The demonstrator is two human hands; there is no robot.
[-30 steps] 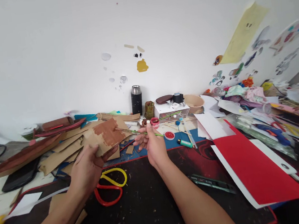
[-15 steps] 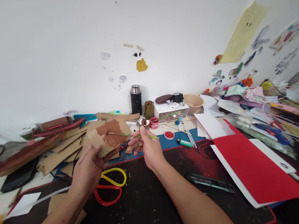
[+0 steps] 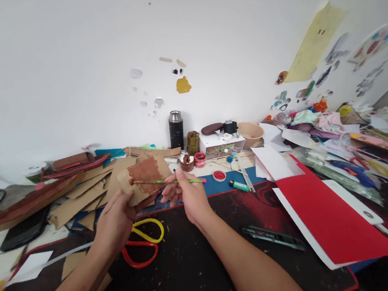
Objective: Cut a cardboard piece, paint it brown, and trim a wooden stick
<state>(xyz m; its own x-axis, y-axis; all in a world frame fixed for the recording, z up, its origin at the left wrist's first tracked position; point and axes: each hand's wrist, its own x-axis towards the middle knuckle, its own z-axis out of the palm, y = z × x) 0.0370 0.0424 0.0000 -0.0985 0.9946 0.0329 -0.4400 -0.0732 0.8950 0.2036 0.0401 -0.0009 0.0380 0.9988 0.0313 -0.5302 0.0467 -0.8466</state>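
Note:
My left hand (image 3: 116,219) grips the lower left corner of a cardboard piece (image 3: 140,197), held tilted above the desk. Brown paint covers much of the cardboard's face, while its left edge is bare. Between the fingers of my right hand (image 3: 189,193) is a thin green paintbrush (image 3: 159,182) with a pink end. Its bristles touch the cardboard near the left border of the paint. Behind my right hand stand an open brown paint jar (image 3: 186,163) and a red paint jar (image 3: 200,160).
Scissors (image 3: 145,242) with red and yellow handles lie below my left hand. Cardboard scraps (image 3: 77,202) are piled at left, near a black bottle (image 3: 176,131). At right are a cutter (image 3: 272,238), a red sheet (image 3: 333,213) and craft clutter.
The brush and my right hand have shifted slightly left, and the bristles now touch farther left on the cardboard. The pink brush end has come into view.

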